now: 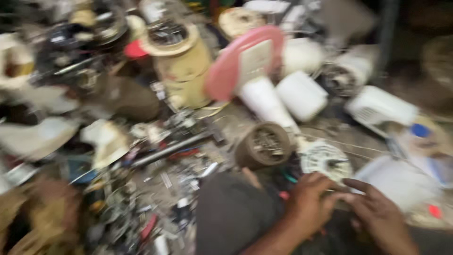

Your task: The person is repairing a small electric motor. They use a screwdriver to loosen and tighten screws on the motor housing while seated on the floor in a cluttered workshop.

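The whole view is smeared by motion, so fine detail cannot be made out.

At the far left, a heap of dark metal parts [71, 52] and pale scraps is seen, with brownish fibrous stuff [42, 217] at the lower corner. Just right of that, small screws, clips and a dark rod [170, 148] are strewn over the dirty floor [236, 120]. Behind them a cream-coloured motor housing [181, 66] is stood upright, its open top showing dark windings.

Toward the middle, a pink plastic disc [231, 66] is leaned against a white cone-shaped casing [266, 101]. Below it a brown cylindrical motor shell [262, 146] is laid on its side, open end toward the camera. A dark-clothed knee [231, 212] fills the lower centre.

The left hand [309, 198] is curled over a round white vented cover [325, 160], fingers bent down on something small and hidden; what is gripped cannot be told. The right hand [377, 212] is brought up touching the left at the fingertips, fingers half folded, its hold likewise unclear.

Further right, white plastic housings [302, 94] and a white ribbed casing [380, 106] are crowded together, with a blue-capped piece [420, 130] near the edge.
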